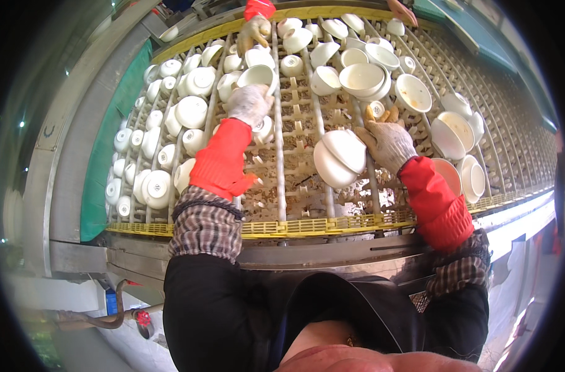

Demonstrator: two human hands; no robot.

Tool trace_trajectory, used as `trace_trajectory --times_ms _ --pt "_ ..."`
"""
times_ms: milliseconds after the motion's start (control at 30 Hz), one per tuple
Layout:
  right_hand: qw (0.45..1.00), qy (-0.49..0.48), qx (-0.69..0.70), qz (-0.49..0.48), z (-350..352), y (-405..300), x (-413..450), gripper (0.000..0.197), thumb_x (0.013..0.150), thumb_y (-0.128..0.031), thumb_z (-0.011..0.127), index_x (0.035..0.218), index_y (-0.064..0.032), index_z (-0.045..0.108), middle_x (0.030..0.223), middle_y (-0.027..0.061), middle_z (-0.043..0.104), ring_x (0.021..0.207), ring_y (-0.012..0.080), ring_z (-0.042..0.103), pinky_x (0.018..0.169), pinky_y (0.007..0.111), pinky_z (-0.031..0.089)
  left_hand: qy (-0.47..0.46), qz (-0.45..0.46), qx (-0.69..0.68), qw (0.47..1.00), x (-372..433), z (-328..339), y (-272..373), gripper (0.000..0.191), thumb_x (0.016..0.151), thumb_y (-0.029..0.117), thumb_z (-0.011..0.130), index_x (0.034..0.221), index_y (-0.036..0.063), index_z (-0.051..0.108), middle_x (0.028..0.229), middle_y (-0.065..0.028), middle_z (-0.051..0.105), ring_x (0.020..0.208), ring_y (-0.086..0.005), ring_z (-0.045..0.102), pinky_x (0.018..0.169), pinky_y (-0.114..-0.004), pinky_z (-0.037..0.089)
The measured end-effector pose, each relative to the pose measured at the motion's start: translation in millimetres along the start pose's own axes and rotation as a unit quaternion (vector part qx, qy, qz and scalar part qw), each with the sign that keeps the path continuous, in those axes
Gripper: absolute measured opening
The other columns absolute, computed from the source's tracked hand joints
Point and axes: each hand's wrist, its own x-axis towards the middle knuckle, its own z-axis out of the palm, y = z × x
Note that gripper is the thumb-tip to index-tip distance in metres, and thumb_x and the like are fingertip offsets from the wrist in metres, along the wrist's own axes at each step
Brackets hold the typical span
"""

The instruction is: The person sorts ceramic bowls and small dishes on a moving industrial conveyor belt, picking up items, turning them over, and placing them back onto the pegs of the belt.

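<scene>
My left hand (250, 104), in a pale work glove, has its fingers at the near rim of a tilted white bowl (258, 76); the glove hides part of the grip. My right hand (388, 142), gloved too, is spread palm down over the rack conveyor. Its thumb side lies against a pair of white bowls (339, 158), one overlapping the other. Just beyond its fingertips is a small upturned bowl (377, 109). Farther off sit stacked bowls (364, 79) and a bowl with food residue (413, 93).
Upside-down bowls (192, 111) fill the conveyor's left side, before a green curtain (117, 135). Soiled bowls (452, 135) lie at right. Food scraps (296, 181) show between the slats. Yellow edging (305, 227) borders the belt. Across it, another person's gloved hand (254, 32) reaches among bowls.
</scene>
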Motion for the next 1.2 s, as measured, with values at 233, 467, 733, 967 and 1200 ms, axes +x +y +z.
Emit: trace_trajectory --times_ms 233,467,733,967,1200 --pt "1.0 0.016 -0.018 -0.014 2.3 3.2 -1.2 0.043 0.102 -0.042 0.052 0.092 -0.0038 0.068 0.075 0.0205 0.068 0.077 0.0395 0.068 0.072 0.05 0.052 0.154 -0.141 -0.568 0.796 -13.4 -43.2 -31.9 0.032 0.096 0.021 0.066 0.117 -0.0039 0.068 0.105 -0.0134 0.072 0.101 -0.0204 0.067 0.088 -0.034 0.055" --pt "0.999 -0.028 -0.021 0.026 -1.5 -1.7 2.9 0.045 0.102 -0.044 0.052 0.092 -0.0035 0.068 0.074 0.021 0.068 0.076 0.04 0.068 0.071 0.05 0.053 0.184 0.079 -0.396 0.896 -1.0 -22.6 -63.8 0.042 0.096 0.025 0.067 0.122 -0.0063 0.064 0.108 -0.0164 0.072 0.104 -0.0248 0.068 0.089 -0.036 0.055" --pt "0.999 -0.022 -0.021 -0.014 -11.6 -13.8 -4.9 0.044 0.102 -0.04 0.052 0.086 -0.0018 0.064 0.074 0.0219 0.067 0.075 0.0412 0.068 0.071 0.051 0.051 0.17 -0.045 0.029 0.984 -15.2 -31.1 1.5 0.057 0.084 0.036 0.073 0.131 0.0077 0.062 0.105 -0.0164 0.074 0.104 -0.0318 0.071 0.094 -0.043 0.054" --pt "0.981 0.086 -0.16 -0.071 -12.1 -20.0 -9.4 0.036 0.1 -0.034 0.056 0.115 -0.0028 0.065 0.093 0.0189 0.07 0.097 0.0358 0.066 0.078 0.048 0.05 0.1 0.231 0.123 0.96 1.2 -15.6 96.7 0.07 0.087 0.038 0.069 0.146 0.0085 0.046 0.146 -0.0175 0.053 0.142 -0.0343 0.041 0.11 -0.047 0.039" --pt "0.951 0.137 -0.197 -0.194 -63.6 -39.6 33.0 0.053 0.092 -0.032 0.066 0.139 -0.0094 0.054 0.134 0.0165 0.06 0.126 0.0399 0.053 0.094 0.051 0.047 0.163 0.244 0.089 0.952 31.5 16.4 110.9 0.014 0.077 0.016 0.066 0.086 0.0139 0.077 0.095 -0.008 0.071 0.109 -0.0281 0.06 0.091 -0.043 0.047"
